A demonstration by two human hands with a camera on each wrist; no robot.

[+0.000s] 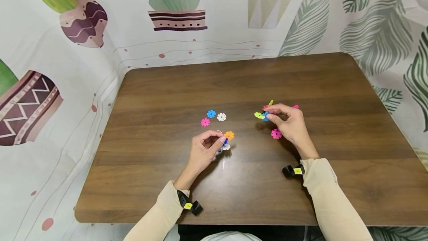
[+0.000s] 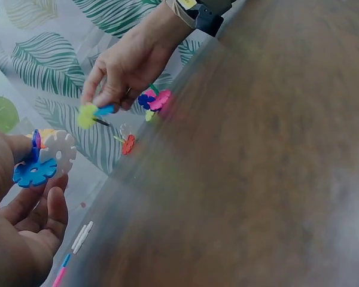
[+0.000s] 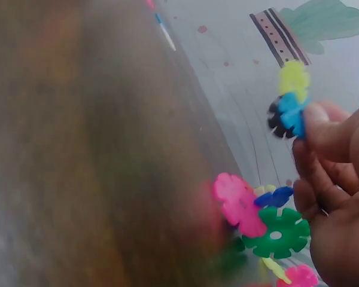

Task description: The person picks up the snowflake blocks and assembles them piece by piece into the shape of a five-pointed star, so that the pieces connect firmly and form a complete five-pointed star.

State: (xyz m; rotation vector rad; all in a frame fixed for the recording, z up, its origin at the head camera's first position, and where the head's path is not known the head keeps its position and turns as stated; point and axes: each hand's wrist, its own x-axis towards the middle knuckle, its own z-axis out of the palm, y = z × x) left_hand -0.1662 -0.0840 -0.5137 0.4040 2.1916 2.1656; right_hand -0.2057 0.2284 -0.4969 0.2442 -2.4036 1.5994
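Note:
My left hand (image 1: 202,152) pinches a small cluster of joined notched plastic discs above the table. An orange disc (image 1: 229,135), a white disc (image 2: 62,153) and a blue disc (image 2: 35,173) belong to it, with a darker blue one between. To the right, my right hand (image 1: 291,124) pinches another joined piece between thumb and fingers. Its parts are a blue disc (image 3: 294,115), a yellow-green disc (image 3: 294,79) and a black disc (image 3: 280,119). Part of each piece is hidden by the fingers.
A loose blue disc (image 1: 211,113), white disc (image 1: 221,116) and pink disc (image 1: 205,122) lie beyond my left hand. Around my right hand are more discs, including a pink disc (image 1: 276,134) and a green disc (image 3: 276,234). Patterned cloth (image 1: 227,47) borders the wooden table (image 1: 160,96).

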